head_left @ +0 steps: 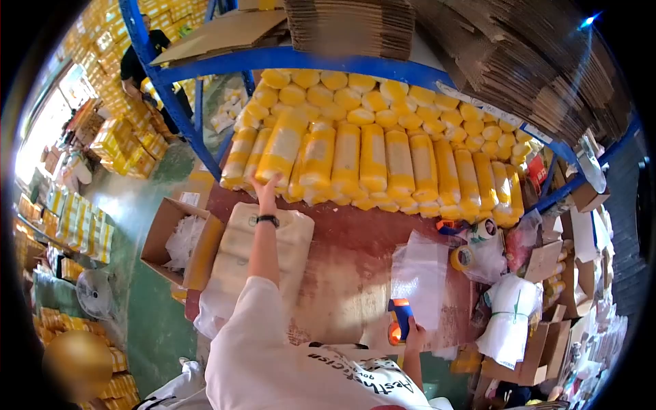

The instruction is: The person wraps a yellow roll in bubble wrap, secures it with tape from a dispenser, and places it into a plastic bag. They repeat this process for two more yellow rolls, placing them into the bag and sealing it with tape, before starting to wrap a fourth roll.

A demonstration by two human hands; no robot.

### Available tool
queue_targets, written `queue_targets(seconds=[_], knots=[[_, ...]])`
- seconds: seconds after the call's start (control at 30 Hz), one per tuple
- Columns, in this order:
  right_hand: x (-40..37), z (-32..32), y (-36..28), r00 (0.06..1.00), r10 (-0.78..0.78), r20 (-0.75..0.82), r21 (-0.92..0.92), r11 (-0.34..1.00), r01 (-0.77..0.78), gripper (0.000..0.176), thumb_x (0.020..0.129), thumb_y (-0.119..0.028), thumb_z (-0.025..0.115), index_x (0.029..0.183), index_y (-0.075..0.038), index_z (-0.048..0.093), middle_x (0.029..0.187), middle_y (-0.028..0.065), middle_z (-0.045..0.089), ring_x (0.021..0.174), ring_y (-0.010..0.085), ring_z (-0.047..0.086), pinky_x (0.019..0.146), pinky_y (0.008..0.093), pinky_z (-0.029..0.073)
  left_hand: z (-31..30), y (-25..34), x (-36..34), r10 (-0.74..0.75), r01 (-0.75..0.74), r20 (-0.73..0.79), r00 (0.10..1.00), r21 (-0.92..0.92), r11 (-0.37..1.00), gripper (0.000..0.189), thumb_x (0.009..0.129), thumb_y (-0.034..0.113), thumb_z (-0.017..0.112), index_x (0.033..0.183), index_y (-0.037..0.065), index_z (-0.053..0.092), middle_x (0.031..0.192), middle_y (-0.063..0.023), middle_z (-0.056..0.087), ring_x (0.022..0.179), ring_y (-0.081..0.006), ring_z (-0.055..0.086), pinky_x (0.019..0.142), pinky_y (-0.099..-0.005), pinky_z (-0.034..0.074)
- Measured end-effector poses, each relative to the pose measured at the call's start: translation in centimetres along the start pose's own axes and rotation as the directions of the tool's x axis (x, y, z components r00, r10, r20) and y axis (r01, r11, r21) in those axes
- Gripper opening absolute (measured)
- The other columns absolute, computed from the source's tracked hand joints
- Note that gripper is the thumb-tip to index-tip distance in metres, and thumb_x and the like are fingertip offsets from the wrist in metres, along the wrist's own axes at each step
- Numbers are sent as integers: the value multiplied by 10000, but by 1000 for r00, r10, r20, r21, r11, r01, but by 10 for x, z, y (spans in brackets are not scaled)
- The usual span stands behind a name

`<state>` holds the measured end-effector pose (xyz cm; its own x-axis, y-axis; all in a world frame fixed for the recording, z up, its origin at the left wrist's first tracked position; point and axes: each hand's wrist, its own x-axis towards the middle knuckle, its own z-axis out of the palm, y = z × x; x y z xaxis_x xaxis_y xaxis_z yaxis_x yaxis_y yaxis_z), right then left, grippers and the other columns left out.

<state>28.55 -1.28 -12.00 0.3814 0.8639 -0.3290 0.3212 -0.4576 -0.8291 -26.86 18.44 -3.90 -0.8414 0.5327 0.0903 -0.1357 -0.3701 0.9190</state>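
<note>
Head view: the left hand (265, 190), a wristwatch (268, 220) on its arm, stretches across the table (355, 260) with fingers open. Its tips touch the lower end of a yellow roll (281, 147) stacked under the blue shelf (287, 60). The right hand (415, 338), close to the body, is closed round a tape dispenser (402, 313), just beside a clear plastic bag (420, 273).

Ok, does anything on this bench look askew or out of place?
Yes. At the left end of the stacked yellow packs, a few lean slantwise beside the left hand, while the rest stand straight. A clear plastic bag lies loose on the table.
</note>
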Motion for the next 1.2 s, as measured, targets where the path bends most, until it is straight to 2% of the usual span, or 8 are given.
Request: queue_targets(seconds=[0.13,0.3,0.37,0.6,0.8,1.07,1.17,1.2], knots=[[-10,1,-7,999,-23,-40,-77,997,20,564,827,-453,637,837,110,660,672,112,629,637,131,538,613,330,445,20,-46,14,345,-294,179,921,901,319,775,638,324,789,1249,41,405,1142,-185,502,1051,-353,488,892,-453,422],[-3,11,38,997,71,8,8,997,-71,562,846,-463,610,872,95,665,705,130,648,674,131,564,635,340,451,13,-49,15,214,-255,194,957,916,309,832,614,400,795,1253,40,403,1161,-214,480,1086,-422,433,934,-501,359],[-27,9,-14,994,34,103,-65,997,-27,429,870,-401,619,819,25,650,677,37,556,643,106,476,601,285,402,12,-34,-11,511,-544,379,772,809,222,736,678,304,766,1258,48,392,1194,-223,469,1091,-439,433,947,-477,360],[-33,-9,-6,940,-319,-124,-226,931,286,310,882,-287,601,877,19,552,714,207,582,671,343,581,614,413,440,44,-22,-230,15,-640,888,460,319,699,305,780,165,667,1049,55,573,1205,-168,510,1165,-357,427,987,-444,348],[55,-87,58,855,-441,-274,-599,774,208,268,869,-202,567,1036,5,533,799,227,608,766,407,588,701,489,447,63,-179,-307,-620,-322,752,224,657,682,313,850,253,604,1084,44,601,1050,-88,613,966,-181,589,831,-331,460],[134,-130,59,989,-84,-122,-554,833,3,248,858,-91,480,1078,21,506,957,274,606,931,438,574,826,512,447,115,-205,-368,-727,134,568,386,745,653,398,802,292,656,1113,44,637,881,-9,624,726,-110,548,594,-250,413],[134,-122,80,873,-462,-156,-555,772,310,384,810,-53,495,1186,24,482,1130,272,547,1098,417,506,956,477,397,126,-195,-371,-805,268,500,320,767,583,453,801,305,636,1149,16,617,1049,-86,639,986,-186,565,869,-299,427],[126,-121,82,868,-478,-137,-559,760,331,502,772,-40,526,1264,18,444,1235,263,479,1198,399,427,1036,457,329,119,-216,-371,-608,135,682,407,613,778,440,808,276,650,1165,23,604,893,-8,629,739,-129,564,641,-271,444]])
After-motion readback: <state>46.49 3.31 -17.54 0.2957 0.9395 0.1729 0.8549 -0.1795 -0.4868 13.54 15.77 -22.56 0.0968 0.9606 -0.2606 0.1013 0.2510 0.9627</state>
